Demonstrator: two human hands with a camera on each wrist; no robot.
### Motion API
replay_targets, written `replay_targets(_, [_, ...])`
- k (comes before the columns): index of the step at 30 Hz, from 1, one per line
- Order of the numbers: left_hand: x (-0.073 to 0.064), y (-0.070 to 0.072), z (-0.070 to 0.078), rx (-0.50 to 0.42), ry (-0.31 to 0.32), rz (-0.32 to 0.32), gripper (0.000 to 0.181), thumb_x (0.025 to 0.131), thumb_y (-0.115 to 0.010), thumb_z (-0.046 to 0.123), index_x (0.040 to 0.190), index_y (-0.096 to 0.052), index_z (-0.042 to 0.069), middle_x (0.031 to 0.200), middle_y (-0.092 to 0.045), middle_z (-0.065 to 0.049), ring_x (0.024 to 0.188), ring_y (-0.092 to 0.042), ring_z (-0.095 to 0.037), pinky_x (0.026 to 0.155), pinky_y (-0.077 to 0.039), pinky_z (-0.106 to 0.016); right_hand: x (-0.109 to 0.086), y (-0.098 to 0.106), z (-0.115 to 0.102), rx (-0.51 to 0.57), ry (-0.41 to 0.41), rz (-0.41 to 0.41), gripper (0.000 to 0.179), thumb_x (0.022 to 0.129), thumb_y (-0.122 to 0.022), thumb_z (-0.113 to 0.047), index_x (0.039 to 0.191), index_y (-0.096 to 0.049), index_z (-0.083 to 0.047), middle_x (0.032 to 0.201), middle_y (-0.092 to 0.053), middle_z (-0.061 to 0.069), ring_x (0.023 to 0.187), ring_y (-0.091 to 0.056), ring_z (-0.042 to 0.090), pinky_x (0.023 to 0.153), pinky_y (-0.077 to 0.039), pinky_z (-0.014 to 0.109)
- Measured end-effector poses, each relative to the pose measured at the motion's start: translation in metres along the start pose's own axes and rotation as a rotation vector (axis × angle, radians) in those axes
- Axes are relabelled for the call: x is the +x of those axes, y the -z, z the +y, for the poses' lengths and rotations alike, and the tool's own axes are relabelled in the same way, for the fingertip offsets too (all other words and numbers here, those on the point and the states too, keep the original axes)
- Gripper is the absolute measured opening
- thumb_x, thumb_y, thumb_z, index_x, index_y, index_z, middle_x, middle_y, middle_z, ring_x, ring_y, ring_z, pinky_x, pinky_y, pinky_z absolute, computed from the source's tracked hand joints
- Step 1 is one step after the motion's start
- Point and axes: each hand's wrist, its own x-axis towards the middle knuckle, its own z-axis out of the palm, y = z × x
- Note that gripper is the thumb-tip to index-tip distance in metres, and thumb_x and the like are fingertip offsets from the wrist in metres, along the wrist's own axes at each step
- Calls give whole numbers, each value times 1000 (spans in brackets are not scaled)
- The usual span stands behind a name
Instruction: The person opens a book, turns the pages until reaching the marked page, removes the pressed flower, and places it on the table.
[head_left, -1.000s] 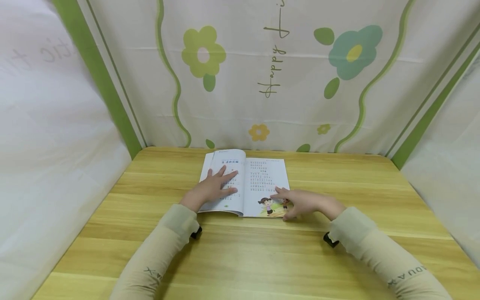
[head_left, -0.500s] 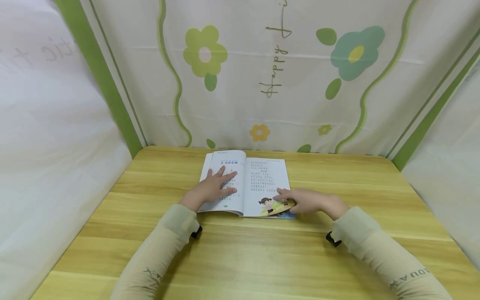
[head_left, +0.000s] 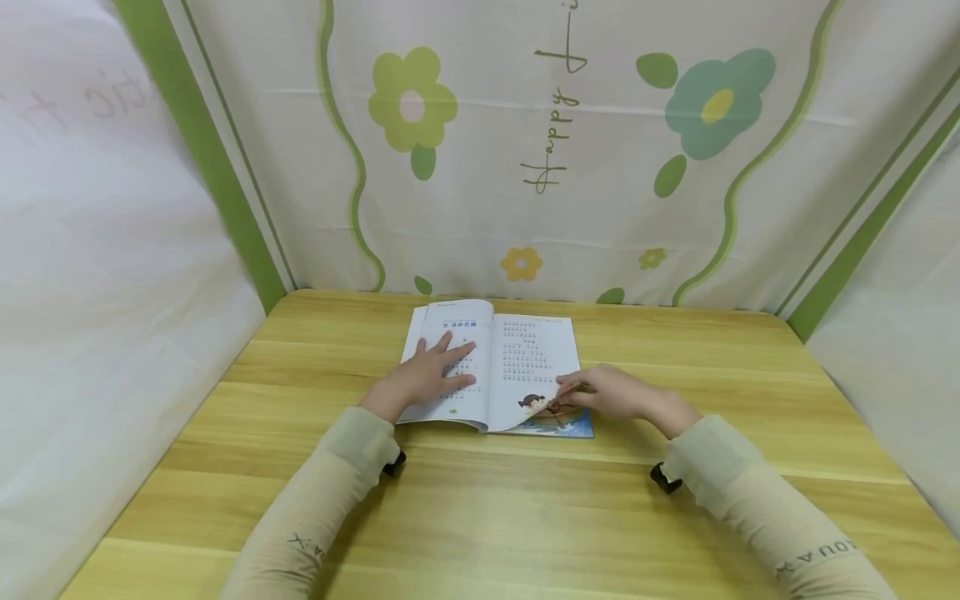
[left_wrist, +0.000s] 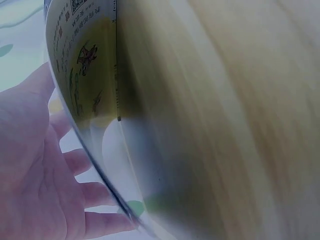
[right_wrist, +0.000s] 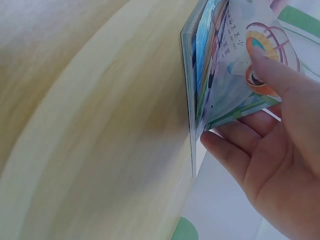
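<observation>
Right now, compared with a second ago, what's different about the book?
The right hand has pinched the lower outer corner of the right page and lifted it inward, baring a blue picture beneath. The left hand stays spread on the left page.

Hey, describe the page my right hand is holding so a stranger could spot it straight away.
On the wooden table lies an open book. Its right page has its near outer corner pinched by your right hand. Unlike the left page, under your left hand, it curls up at that corner, baring a blue picture beneath.
</observation>
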Motion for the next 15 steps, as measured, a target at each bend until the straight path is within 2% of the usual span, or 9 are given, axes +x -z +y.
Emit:
replay_targets(5, [0,1,1,2,-4,-4,70,103,-53,55,164,-29,30,170,-3,-17,149,3,-56,117,-14,-69,3,0,-3,7,-30,66,25,105,-62,-21,121,-75,-7,137,-63,20,125,-60,38,102,-50,52])
replay_targets(7, [0,2,0,-2,-9,-2,70,103,-53,55,164,-29,29,170,-4,-18,149,3,-56,117,-13,-69,4,0,-5,6,-45,98,27,104,-63,-21,123,-74,-5,135,-64,20,110,-68,29,93,-55,45])
replay_targets(8, [0,2,0,-4,-12,-2,70,103,-53,55,164,-30,29,169,-4,-19,149,2,-56,117,-12,-69,5,0,-7,13,-52,113,29,104,-63,-20,125,-72,-3,135,-64,20,94,-70,24,83,-56,41])
replay_targets(10, [0,2,-1,-9,-17,-2,70,103,-54,54,164,-30,28,169,-4,-19,149,3,-56,118,-11,-68,6,-1,-9,13,-62,144,32,104,-64,-19,128,-70,0,136,-63,22,64,-59,11,66,-50,32])
replay_targets(13, [1,2,-2,-12,-21,-6,70,103,-53,54,164,-30,28,169,-4,-19,149,3,-55,118,-10,-67,7,-2,-12,23,-87,202,43,102,-66,-21,137,-62,4,138,-60,25,48,-33,10,57,-42,32])
replay_targets(14, [1,2,-2,-12,-20,-9,70,103,-53,55,164,-29,28,169,-4,-19,149,3,-55,119,-10,-67,8,-2,-12,31,-96,226,46,102,-67,-22,139,-61,4,142,-57,25,48,-41,14,60,-47,34])
replay_targets(15, [1,2,-2,-10,-22,-10,70,103,-53,55,164,-29,28,169,-3,-19,149,4,-54,119,-9,-66,8,-3,-13,31,-103,252,49,101,-68,-26,139,-60,3,146,-53,26,56,-54,19,68,-52,37])
